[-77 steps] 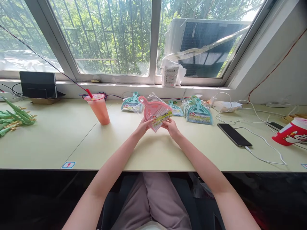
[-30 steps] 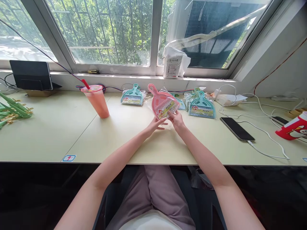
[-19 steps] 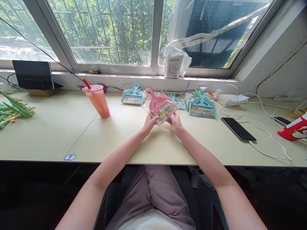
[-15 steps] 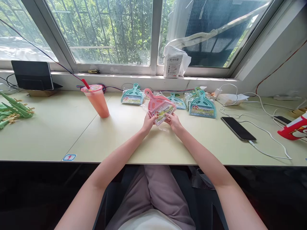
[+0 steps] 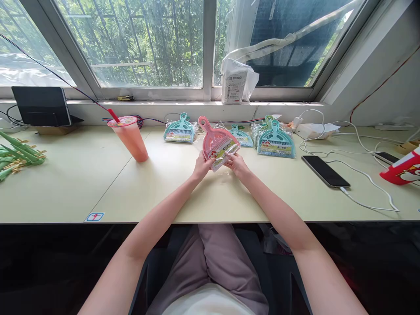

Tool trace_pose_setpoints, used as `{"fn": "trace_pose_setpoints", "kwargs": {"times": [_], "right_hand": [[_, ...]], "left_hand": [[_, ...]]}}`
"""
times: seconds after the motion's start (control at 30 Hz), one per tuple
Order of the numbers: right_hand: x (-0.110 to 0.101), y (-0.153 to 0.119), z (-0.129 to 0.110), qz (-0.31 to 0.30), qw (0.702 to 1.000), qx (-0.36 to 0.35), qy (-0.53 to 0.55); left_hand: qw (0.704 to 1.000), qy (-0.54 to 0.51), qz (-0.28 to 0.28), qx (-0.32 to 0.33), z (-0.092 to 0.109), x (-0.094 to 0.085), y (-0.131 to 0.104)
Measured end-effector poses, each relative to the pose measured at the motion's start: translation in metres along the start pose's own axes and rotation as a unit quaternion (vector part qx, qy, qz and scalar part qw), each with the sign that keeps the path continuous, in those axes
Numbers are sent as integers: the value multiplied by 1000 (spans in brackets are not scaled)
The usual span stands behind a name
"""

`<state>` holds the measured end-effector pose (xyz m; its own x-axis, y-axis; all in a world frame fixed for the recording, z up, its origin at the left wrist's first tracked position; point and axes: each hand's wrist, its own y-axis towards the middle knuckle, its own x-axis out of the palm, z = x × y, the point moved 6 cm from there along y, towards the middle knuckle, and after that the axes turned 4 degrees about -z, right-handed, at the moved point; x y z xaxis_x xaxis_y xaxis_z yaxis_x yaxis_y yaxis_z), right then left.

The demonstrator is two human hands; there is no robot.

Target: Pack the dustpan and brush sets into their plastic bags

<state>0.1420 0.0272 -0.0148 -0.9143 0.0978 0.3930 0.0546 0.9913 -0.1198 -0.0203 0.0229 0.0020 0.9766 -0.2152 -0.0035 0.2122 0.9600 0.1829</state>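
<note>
Over the middle of the desk (image 5: 170, 183), there's the wrapped pink dustpan (image 5: 215, 139), tilted; the left hand (image 5: 202, 167), fingers splayed a second ago, now grips its near-left edge, the right hand (image 5: 237, 166) pinching near-right: a steadier, two-sided hold!

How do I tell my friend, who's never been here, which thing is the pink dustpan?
Find the table below the window. In the middle of the view, the left hand and right hand hold the dustpan. It alone is pink; the other dustpans are blue or green.
</note>
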Motion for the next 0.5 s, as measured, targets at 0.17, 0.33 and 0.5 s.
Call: {"fn": "trace_pose_setpoints", "kwargs": {"times": [0.17, 0.33, 0.5], "right_hand": [[0, 7, -3, -29, 999, 18, -17], [-21, 12, -29, -74, 979, -8, -191], [-37, 1, -72, 25, 879, -269, -393]], "left_hand": [[999, 16, 37, 5, 1, -4, -1], [995, -53, 81, -28, 8, -23, 6], [979, -174, 56, -85, 9, -42, 14]]}}
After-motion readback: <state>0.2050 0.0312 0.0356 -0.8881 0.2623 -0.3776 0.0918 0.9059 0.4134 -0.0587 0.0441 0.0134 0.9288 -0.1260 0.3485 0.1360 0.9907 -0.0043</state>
